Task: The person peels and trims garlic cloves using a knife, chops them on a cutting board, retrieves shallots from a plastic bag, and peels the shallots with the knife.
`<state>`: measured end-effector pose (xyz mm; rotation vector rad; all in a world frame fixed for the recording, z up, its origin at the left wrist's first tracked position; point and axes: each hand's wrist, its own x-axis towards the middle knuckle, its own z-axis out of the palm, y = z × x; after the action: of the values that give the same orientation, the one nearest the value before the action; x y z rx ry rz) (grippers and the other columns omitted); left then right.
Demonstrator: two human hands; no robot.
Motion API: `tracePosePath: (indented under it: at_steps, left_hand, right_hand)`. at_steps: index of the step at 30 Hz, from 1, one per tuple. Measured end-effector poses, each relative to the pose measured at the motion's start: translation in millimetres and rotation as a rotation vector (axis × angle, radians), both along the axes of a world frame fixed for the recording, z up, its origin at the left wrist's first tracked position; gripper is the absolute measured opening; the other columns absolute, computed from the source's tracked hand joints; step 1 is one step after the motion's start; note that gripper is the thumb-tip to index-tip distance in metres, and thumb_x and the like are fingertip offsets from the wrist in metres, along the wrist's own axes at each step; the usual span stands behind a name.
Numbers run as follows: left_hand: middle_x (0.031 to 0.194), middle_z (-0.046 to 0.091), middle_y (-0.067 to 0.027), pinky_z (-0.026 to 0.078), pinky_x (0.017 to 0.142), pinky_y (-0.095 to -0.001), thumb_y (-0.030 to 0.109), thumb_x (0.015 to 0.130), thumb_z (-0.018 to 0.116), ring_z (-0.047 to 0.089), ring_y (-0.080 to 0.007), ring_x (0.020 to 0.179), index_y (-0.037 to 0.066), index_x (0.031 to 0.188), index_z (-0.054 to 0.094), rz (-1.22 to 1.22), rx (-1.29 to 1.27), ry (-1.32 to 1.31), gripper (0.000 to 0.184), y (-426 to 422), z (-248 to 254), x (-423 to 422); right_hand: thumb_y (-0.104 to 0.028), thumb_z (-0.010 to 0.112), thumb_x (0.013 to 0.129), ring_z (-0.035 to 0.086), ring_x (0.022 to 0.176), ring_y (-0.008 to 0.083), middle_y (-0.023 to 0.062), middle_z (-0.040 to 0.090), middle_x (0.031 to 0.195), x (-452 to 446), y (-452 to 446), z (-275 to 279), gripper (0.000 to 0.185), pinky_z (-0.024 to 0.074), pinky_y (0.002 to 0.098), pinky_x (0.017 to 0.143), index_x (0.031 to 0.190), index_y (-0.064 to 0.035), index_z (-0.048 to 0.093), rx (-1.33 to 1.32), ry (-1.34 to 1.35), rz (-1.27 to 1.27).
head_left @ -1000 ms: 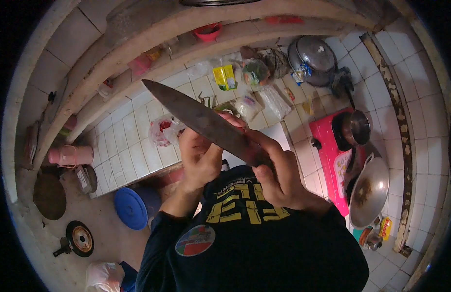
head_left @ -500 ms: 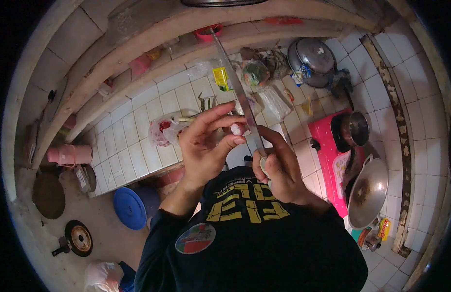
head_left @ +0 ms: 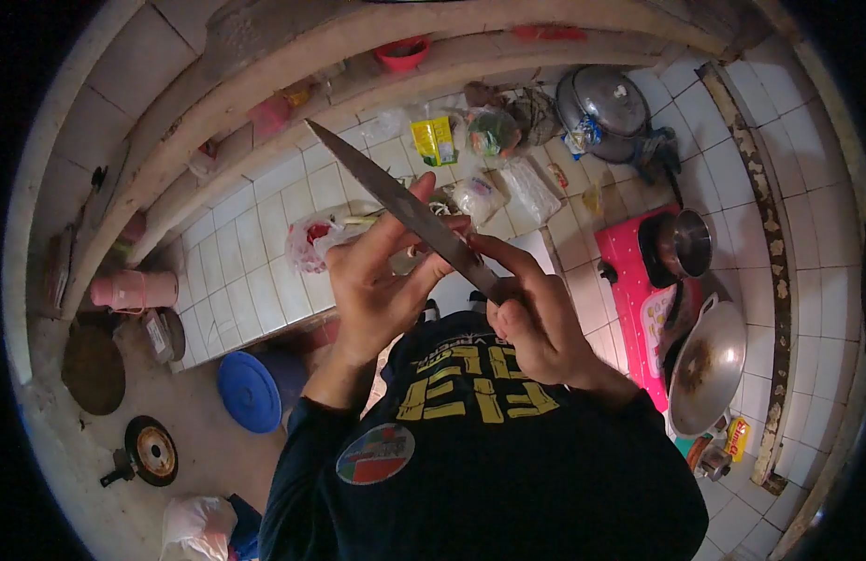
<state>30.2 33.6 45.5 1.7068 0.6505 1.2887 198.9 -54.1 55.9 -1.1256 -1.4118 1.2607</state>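
My right hand (head_left: 538, 329) is closed round the handle of a long kitchen knife (head_left: 388, 194). The blade slants up and left, crossing in front of my left fingers. My left hand (head_left: 377, 288) pinches a small shallot (head_left: 459, 224), pinkish with a white cut end in the earlier frame. Most of it is now hidden by the blade and fingertips. My right index finger reaches to the shallot beside the blade. Both hands are held up in front of my dark shirt, above the tiled counter's edge.
On the tiled counter (head_left: 238, 297) lie a plastic bag with red contents (head_left: 307, 245), a yellow packet (head_left: 433, 140) and a white bag (head_left: 477, 198). To the right, a pink stove (head_left: 629, 280) carries a small pot (head_left: 685, 243) and a wok (head_left: 714, 369). A blue bucket (head_left: 249, 393) stands lower left.
The knife has swung from nearly upright to slanting left, its tip moving left and down. Its blade now covers much of the shallot. My left hand has shifted slightly left.
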Motion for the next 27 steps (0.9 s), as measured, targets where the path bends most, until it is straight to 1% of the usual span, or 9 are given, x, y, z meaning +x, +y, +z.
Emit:
tracePosePath:
  at_steps: [2, 4, 7, 11, 13, 20, 23, 25, 27]
  left_hand:
    - [0.094, 0.070, -0.0168, 0.046, 0.097, -0.0383, 0.010, 0.080, 0.075, 0.067, -0.0253, 0.098, -0.012, 0.114, 0.056, -0.006, -0.026, -0.044, 0.045, 0.2, 0.0, -0.9]
    - [0.096, 0.072, -0.0098, 0.052, 0.082, -0.0280, 0.009, 0.075, 0.077, 0.068, -0.0144, 0.092, -0.004, 0.131, 0.050, 0.003, 0.030, 0.067, 0.063, 2.8, -0.6, -1.9]
    - [0.095, 0.072, -0.0103, 0.052, 0.082, -0.0281, 0.008, 0.076, 0.077, 0.068, -0.0138, 0.090, -0.002, 0.133, 0.048, 0.055, 0.156, 0.222, 0.065, 5.2, 2.9, -1.1]
    - [0.097, 0.072, -0.0119, 0.051, 0.082, -0.0281, 0.007, 0.077, 0.076, 0.068, -0.0136, 0.089, 0.000, 0.136, 0.045, 0.034, 0.028, 0.141, 0.066, 5.4, -2.7, -1.3]
    - [0.100, 0.071, -0.0128, 0.052, 0.079, -0.0280, 0.004, 0.081, 0.071, 0.067, -0.0147, 0.090, 0.001, 0.138, 0.042, 0.027, -0.121, 0.107, 0.064, 11.4, -15.7, -2.1]
    - [0.098, 0.069, -0.0146, 0.051, 0.075, -0.0264, 0.003, 0.085, 0.066, 0.065, -0.0152, 0.087, -0.001, 0.137, 0.040, 0.144, -0.510, 0.152, 0.058, 50.3, -146.3, -24.1]
    - [0.093, 0.069, -0.0141, 0.051, 0.075, -0.0267, 0.004, 0.084, 0.066, 0.064, -0.0144, 0.083, -0.002, 0.135, 0.042, 0.115, -0.614, 0.207, 0.056, 48.0, -215.9, -35.1]
    - [0.088, 0.068, -0.0117, 0.050, 0.071, -0.0272, 0.003, 0.083, 0.066, 0.063, -0.0140, 0.079, -0.001, 0.134, 0.042, 0.065, -0.840, 0.033, 0.056, 41.9, -244.5, -37.3]
    - [0.087, 0.068, -0.0110, 0.049, 0.069, -0.0272, 0.004, 0.083, 0.066, 0.063, -0.0138, 0.077, -0.001, 0.134, 0.042, 0.052, -0.853, 0.103, 0.057, 37.2, -269.5, -43.3]
  right_hand:
    - [-0.015, 0.046, 0.095, 0.054, 0.056, 0.0146, 0.0097, 0.056, 0.065, -0.1, 1.5, -0.9, 0.049, 0.0395, 0.0287, 0.055, 0.140, -0.0031, 0.034, 0.020, 0.009, -0.006]
    - [-0.014, 0.046, 0.095, 0.055, 0.057, 0.0144, 0.0102, 0.056, 0.066, 1.5, 3.9, -3.6, 0.046, 0.0398, 0.0282, 0.056, 0.139, -0.0042, 0.038, 0.018, -0.053, -0.025]
    - [-0.012, 0.044, 0.095, 0.052, 0.055, 0.0110, 0.0074, 0.057, 0.066, 0.6, 7.3, -6.5, 0.044, 0.0378, 0.0256, 0.054, 0.138, -0.0029, 0.039, 0.045, -0.056, -0.050]
    - [-0.017, 0.041, 0.098, 0.046, 0.052, 0.0070, 0.0026, 0.054, 0.065, -2.5, 11.6, -14.5, 0.042, 0.0352, 0.0233, 0.051, 0.138, -0.0030, 0.040, -0.023, 0.156, -0.024]
    - [-0.045, 0.037, 0.100, 0.040, 0.048, 0.0058, -0.0002, 0.044, 0.058, -4.6, 18.0, -22.7, 0.060, 0.0311, 0.0208, 0.046, 0.139, -0.0007, 0.035, -0.117, 0.275, -0.053]
    - [-0.048, 0.036, 0.100, 0.039, 0.044, 0.0074, -0.0002, 0.046, 0.058, 7.8, 78.1, -137.8, 0.052, 0.0315, 0.0221, 0.043, 0.137, -0.0119, 0.038, -0.340, 0.215, -0.071]
    - [-0.050, 0.037, 0.098, 0.039, 0.044, 0.0079, -0.0018, 0.045, 0.057, 15.6, 101.4, -217.8, 0.042, 0.0319, 0.0239, 0.042, 0.125, -0.0196, 0.048, -0.677, 0.307, -0.118]
    - [-0.052, 0.038, 0.097, 0.036, 0.043, 0.0085, -0.0035, 0.042, 0.056, 19.7, 117.4, -260.6, 0.037, 0.0312, 0.0255, 0.041, 0.111, -0.0213, 0.052, -0.980, 0.442, -0.196]
    - [-0.053, 0.039, 0.097, 0.034, 0.043, 0.0087, -0.0037, 0.041, 0.056, 26.8, 129.9, -294.4, 0.035, 0.0311, 0.0259, 0.041, 0.109, -0.0224, 0.051, -1.037, 0.558, -0.198]
